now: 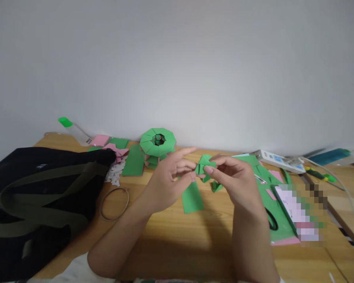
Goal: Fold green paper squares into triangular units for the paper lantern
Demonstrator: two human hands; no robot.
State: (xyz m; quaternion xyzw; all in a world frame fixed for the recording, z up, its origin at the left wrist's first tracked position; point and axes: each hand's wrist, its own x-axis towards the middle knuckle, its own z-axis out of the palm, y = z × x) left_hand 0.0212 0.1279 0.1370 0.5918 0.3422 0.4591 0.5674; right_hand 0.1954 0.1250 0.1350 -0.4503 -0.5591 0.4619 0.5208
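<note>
**Both hands pinch a small folded piece of green paper above the wooden surface**

At the centre of the frame, the left hand and the right hand meet around a small folded piece of green paper, creased into sharp angular flaps. The fingers of both hands are drawn narrow and closed on it: the left fingers grip its left side, while the right thumb and forefinger press its right edge. The piece is held in the air, just above the smooth, light wooden surface.

Directly beneath the hands lies a flat rectangular strip of green paper, matte and uncreased, with a smaller folded green scrap just beside it to the right. Behind the hands, toward the pale wall, stands a round ring of interlocked green paper segments, faceted like a wheel with a dark hollow at its middle. Left of it sit a flat green paper sheet and pink paper pieces.

At the left of the frame slumps a soft black fabric bag with olive straps, and a thin brown loop lies flat on the wood near it. At the right, a large green sheet carries black-handled scissors.
</note>
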